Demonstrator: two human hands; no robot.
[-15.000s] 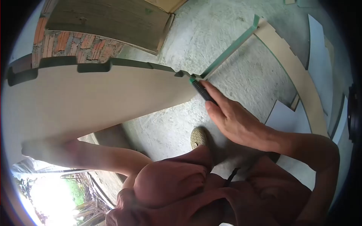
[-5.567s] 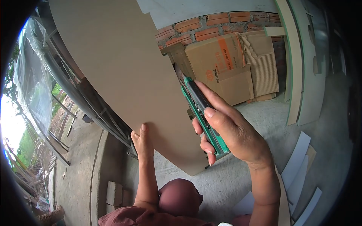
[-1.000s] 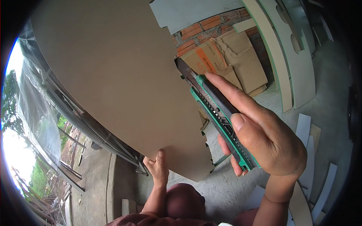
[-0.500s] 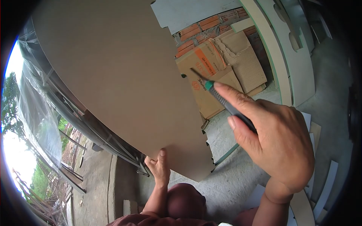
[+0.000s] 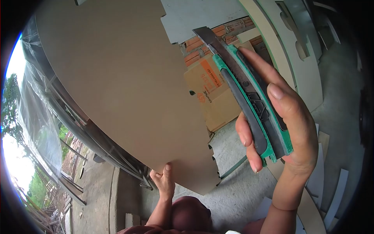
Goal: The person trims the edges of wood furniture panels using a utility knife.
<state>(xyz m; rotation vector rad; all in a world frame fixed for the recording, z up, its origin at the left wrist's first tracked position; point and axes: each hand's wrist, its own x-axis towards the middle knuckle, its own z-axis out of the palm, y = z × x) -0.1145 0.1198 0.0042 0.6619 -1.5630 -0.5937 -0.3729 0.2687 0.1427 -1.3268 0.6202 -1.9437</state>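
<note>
My right hand [image 5: 290, 105] is raised at the right, closed round a utility knife [image 5: 253, 95] with a green and black handle. The knife's dark blade sticks out of its upper end, toward the upper left. Its broad side faces me. My left hand [image 5: 164, 181] grips the lower edge of a large brown board [image 5: 117, 85], thumb on the near face and the other fingers mostly hidden behind. The board stands tilted before me, with small notches along its right edge. The knife is apart from the board, in the air to its right.
Flattened cardboard boxes [image 5: 212, 97] lean by a brick wall [image 5: 193, 52]. Pale, green-edged panels [image 5: 302, 74] stand at the right, with narrow offcut strips [image 5: 337, 199] on the floor. Plastic sheeting [image 5: 37, 105] hangs at the left beside a metal frame [image 5: 74, 97].
My right hand has turned over, bringing the knife's broad side into view and its blade upward. My left hand still holds the board in nearly the same place.
</note>
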